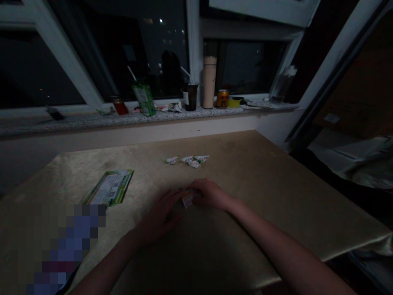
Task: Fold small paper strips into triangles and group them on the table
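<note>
A small printed packet point(187, 199) lies low over the table between my two hands. My right hand point(211, 194) has its fingers curled round the packet's right side and top. My left hand point(159, 214) rests to the left, fingers stretched out, with its fingertips close to the packet's upper left edge. In the dim light I cannot tell whether they touch it. Beyond my hands sit several small white-and-green packets: one apart on the left point(172, 160) and a cluster point(194, 161) beside it. A flat green-and-white printed package point(112, 187) lies to the left.
A beige cloth covers the table point(245, 172). On the granite windowsill point(172, 117) stand a green carton point(144, 99), a red jar point(120, 106), a dark cup with a straw point(190, 97), a pink flask point(209, 82) and an orange can point(222, 98). A pixelated patch hides the left front.
</note>
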`<move>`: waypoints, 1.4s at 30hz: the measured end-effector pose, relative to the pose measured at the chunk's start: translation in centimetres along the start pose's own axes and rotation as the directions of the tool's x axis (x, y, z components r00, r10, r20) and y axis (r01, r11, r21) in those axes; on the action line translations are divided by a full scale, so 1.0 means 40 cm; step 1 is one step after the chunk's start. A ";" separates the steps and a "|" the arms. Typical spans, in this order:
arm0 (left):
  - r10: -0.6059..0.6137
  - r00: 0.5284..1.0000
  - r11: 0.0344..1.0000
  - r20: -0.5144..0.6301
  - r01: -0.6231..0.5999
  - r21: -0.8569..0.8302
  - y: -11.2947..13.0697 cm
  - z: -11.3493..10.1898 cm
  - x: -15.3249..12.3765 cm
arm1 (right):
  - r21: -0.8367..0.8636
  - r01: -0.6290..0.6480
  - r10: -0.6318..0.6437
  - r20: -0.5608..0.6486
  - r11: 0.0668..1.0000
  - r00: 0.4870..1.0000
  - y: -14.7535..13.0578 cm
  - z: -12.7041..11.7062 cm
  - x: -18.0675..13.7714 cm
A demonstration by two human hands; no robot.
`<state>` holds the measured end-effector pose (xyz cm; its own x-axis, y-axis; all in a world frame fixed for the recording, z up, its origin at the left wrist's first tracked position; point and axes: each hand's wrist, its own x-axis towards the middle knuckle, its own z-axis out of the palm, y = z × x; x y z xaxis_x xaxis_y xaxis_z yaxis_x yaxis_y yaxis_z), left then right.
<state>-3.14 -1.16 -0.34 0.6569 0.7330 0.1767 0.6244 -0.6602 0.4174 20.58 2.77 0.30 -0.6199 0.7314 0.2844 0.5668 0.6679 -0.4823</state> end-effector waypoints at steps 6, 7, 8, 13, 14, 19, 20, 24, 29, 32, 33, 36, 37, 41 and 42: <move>0.028 1.000 0.999 0.004 -0.028 0.042 0.003 0.002 -0.003 | -0.138 0.037 -0.039 -0.010 0.990 0.999 -0.001 0.004 0.004; 0.030 1.000 0.998 0.005 -0.030 0.052 0.005 0.001 -0.002 | -0.150 0.040 -0.042 -0.011 0.988 0.999 0.000 0.005 0.004; 0.032 0.999 0.998 0.003 -0.033 0.063 0.007 -0.001 0.000 | -0.157 0.044 -0.046 -0.012 0.987 0.999 0.001 0.005 0.004; 0.072 0.997 0.989 0.009 -0.073 0.130 0.018 -0.009 0.008 | -0.166 0.069 -0.076 -0.031 0.984 0.997 0.001 0.006 -0.003; 0.085 0.996 0.985 0.013 -0.086 0.146 0.019 -0.010 0.009 | -0.164 0.075 -0.083 -0.038 0.984 0.996 0.000 0.005 -0.007; 0.135 0.990 0.965 0.039 -0.140 0.223 0.018 -0.012 0.009 | -0.134 0.072 -0.084 -0.082 0.988 0.993 0.000 -0.004 -0.037; 0.141 0.989 0.961 0.045 -0.148 0.236 0.018 -0.012 0.010 | -0.123 0.073 -0.084 -0.085 0.990 0.993 0.001 -0.007 -0.045; 0.167 0.984 0.941 0.058 -0.177 0.287 0.018 -0.012 0.010 | -0.083 0.093 -0.100 -0.092 0.992 0.991 0.006 -0.016 -0.075; 0.200 0.978 0.911 0.061 -0.209 0.355 0.019 -0.012 0.013 | -0.090 0.072 -0.079 -0.077 0.993 0.994 0.012 -0.027 -0.103; 0.216 0.974 0.891 0.068 -0.225 0.394 0.020 -0.012 0.014 | -0.101 0.060 -0.067 -0.069 0.993 0.995 0.014 -0.037 -0.113; 0.222 0.972 0.883 0.071 -0.232 0.408 0.020 -0.011 0.014 | -0.108 0.055 -0.062 -0.062 0.993 0.996 0.014 -0.040 -0.116; 0.245 0.965 0.865 0.089 -0.259 0.430 0.017 -0.009 0.012 | -0.124 0.041 -0.045 -0.029 0.991 0.999 0.013 -0.047 -0.124; 0.250 0.963 0.862 0.101 -0.269 0.429 0.016 -0.009 0.012 | -0.125 0.040 -0.042 -0.015 0.991 0.999 0.014 -0.048 -0.128; 0.237 0.961 0.869 0.144 -0.276 0.411 0.014 -0.009 0.012 | -0.151 0.035 -0.035 0.003 0.988 0.999 0.016 -0.049 -0.139; 0.230 0.961 0.875 0.153 -0.273 0.401 0.015 -0.010 0.012 | -0.164 0.035 -0.036 0.000 0.986 0.999 0.017 -0.049 -0.141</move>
<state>-2.62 -1.14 0.34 0.8395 0.5276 0.1297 0.5362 -0.8431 -0.0405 25.52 -0.63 0.00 -0.6394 0.7072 0.3017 0.6260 0.7067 -0.3297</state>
